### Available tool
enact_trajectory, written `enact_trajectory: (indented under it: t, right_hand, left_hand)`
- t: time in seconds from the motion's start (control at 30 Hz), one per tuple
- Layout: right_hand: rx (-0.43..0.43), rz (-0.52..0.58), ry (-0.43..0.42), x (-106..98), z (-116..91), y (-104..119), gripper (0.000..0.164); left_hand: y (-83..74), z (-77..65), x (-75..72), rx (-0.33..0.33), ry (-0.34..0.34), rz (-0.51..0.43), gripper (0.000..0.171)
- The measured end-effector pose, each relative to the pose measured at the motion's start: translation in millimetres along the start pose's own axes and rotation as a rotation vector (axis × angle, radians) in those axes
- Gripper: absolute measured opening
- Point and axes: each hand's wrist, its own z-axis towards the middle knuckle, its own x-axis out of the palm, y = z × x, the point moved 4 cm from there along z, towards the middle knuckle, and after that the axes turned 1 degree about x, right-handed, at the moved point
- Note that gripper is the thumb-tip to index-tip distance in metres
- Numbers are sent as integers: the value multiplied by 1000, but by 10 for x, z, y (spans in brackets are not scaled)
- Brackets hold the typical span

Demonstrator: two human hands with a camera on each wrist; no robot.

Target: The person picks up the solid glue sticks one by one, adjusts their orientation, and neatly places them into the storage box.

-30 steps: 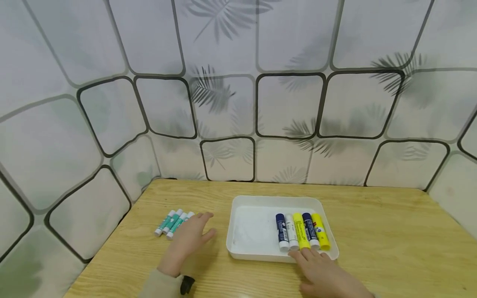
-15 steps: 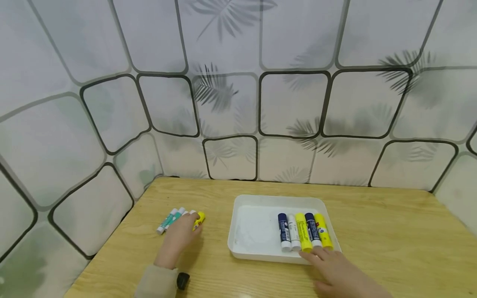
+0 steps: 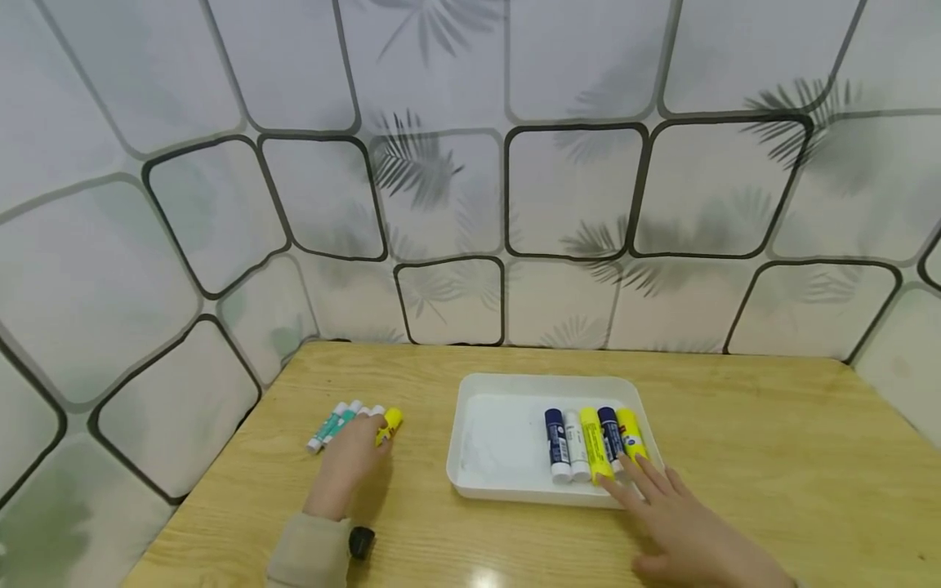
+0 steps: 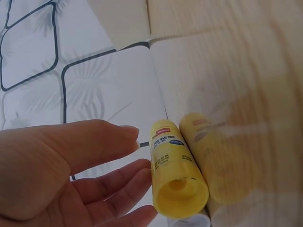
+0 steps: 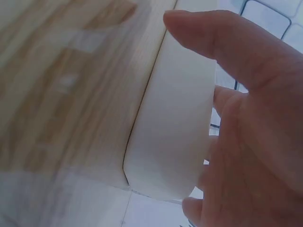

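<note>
My left hand (image 3: 347,464) is at a row of glue sticks lying on the table at the left. Its fingertips are right at a yellow glue stick (image 4: 173,163), thumb held apart from it in the left wrist view. Teal-and-white glue sticks (image 3: 327,427) lie beside it, partly hidden by the hand. At the white tray (image 3: 500,437), my right hand (image 3: 684,516) reaches over the front right edge with fingers straight and spread. Those fingers overlap the lower ends of several glue sticks inside: navy (image 3: 557,445), white (image 3: 577,446) and yellow (image 3: 595,447).
The wooden table (image 3: 779,441) runs back to a patterned cloth wall (image 3: 573,196). In the right wrist view the tray's outer wall (image 5: 173,109) stands on the tabletop beside the thumb. Glue sticks fill the tray's right half; its left half is bare.
My left hand has moved left, and the yellow glue stick now shows at its right side. The right hand has shifted right and spread its fingers over the tray's edge.
</note>
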Motion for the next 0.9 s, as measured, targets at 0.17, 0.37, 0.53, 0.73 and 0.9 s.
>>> enact_trajectory:
  t: [0.17, 0.37, 0.53, 0.73, 0.9]
  right_hand:
    - [-6, -18, 8, 16, 16, 16, 83]
    - [0, 11, 66, 13, 23, 34, 83]
    - [-9, 36, 80, -2, 36, 28, 82]
    - [-11, 45, 89, -3, 43, 30, 83]
    - [-6, 43, 91, -8, 47, 36, 83]
  left_hand:
    - [13, 1, 0, -14, 17, 21, 25]
    - [14, 1, 3, -25, 70, 21, 29]
    - [4, -1, -5, -26, 78, 7, 30]
    - [6, -4, 6, -27, 79, 7, 31]
    - [10, -2, 23, -24, 83, 10, 31]
